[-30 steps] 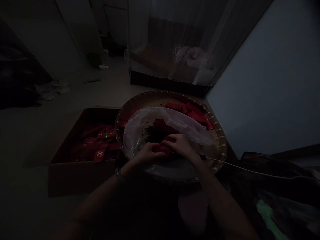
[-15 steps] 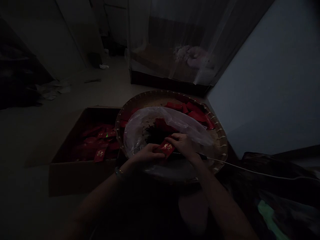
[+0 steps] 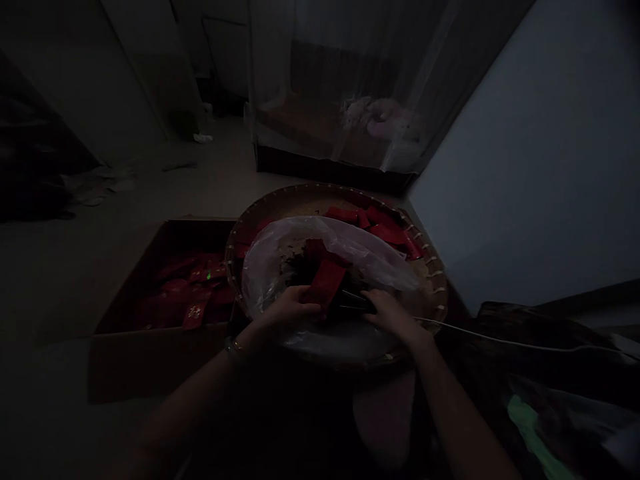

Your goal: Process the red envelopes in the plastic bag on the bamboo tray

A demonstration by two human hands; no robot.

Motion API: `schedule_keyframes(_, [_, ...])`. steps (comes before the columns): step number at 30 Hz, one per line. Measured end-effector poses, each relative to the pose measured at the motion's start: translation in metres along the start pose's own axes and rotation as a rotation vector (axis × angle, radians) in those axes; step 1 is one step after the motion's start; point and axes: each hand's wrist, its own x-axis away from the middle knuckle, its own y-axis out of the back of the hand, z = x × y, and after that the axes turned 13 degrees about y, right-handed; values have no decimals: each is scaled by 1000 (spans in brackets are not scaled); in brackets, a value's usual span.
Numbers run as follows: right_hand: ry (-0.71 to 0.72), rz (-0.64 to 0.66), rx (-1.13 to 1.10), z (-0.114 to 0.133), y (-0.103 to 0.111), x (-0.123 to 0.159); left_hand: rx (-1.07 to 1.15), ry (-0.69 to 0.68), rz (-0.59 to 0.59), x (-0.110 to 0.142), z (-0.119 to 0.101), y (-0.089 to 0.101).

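Note:
My left hand point(image 3: 296, 305) pinches the lower left edge of a plain-faced red packet point(image 3: 327, 283), tilted above a plastic bag. My right hand point(image 3: 387, 312) is wrapped around a dark tongs-like tool point(image 3: 355, 301) with two thin bright edges, its tip close to the packet. A white cord point(image 3: 480, 337) leads away to the right from it. The clear plastic bag point(image 3: 265, 257) lies open in a round woven basket point(image 3: 440, 290), with dark loose contents point(image 3: 295, 268) and another red packet point(image 3: 314, 250) inside. Dim light hides the fingertips.
More red packets point(image 3: 385, 227) lie along the basket's far right side. On the left stands a cardboard box point(image 3: 125, 353) holding many red packets point(image 3: 193, 313). A netted bed point(image 3: 325, 133) is behind, a wall point(image 3: 525, 180) to the right. Dark cloth point(image 3: 500, 333) lies at right.
My right hand has let go of the packet and moved right and down onto the corded tool. The packet has turned from its gold-printed face to a plain one in my left hand.

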Motion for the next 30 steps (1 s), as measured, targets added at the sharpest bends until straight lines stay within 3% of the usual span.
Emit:
schedule_keyframes(5, [27,-140,-155,2,8,-4,-18,12,-30,0,0,0])
schedule_keyframes(11, [-122,-355,-513,-1,42,12,-20,25,-78,-2,2,-11])
schedule_keyframes(15, [-129,-336,-611,13,56,14,-139,-4,-42,-5,8,-22])
schedule_keyframes(24, [-118,-437,-566,39,55,1,-303,4,-1,-6,12,-24])
schedule_keyframes(30, [-104,-254,-657,23,64,9,-268,47,21,-8,18,-19])
